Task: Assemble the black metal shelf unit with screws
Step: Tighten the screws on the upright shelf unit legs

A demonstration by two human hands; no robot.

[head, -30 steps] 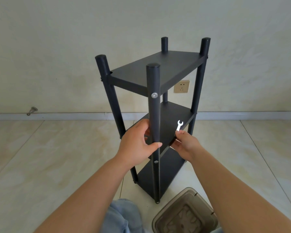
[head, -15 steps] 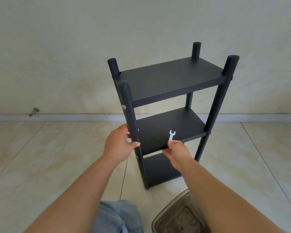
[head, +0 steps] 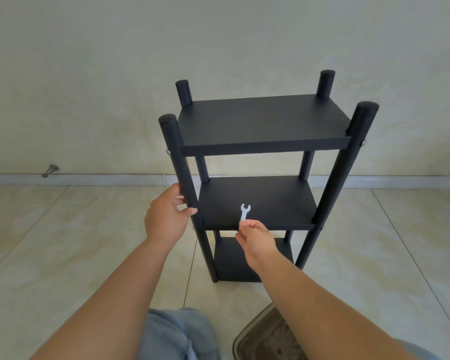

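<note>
Upright black shelf unit (head: pixel 263 126), left hand (head: pixel 164 216) gripping post, right hand (head: pixel 255 240) pinching wrench (head: pixel 244 211)

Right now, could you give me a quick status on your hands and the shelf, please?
Left hand grips front-left post. Right hand pinches wrench. Shelf upright on floor, three tiers on. Nothing in the way.

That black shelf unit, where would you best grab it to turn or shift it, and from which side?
Take the shelf unit by an upright post, between two shelves, coming from the outside. The posts are round and slim, so fingers wrap them, and the stretch between shelves is bare. The left hand grips the front left post just above the middle shelf this way; the flat shelf edges offer less to curl around.
</note>
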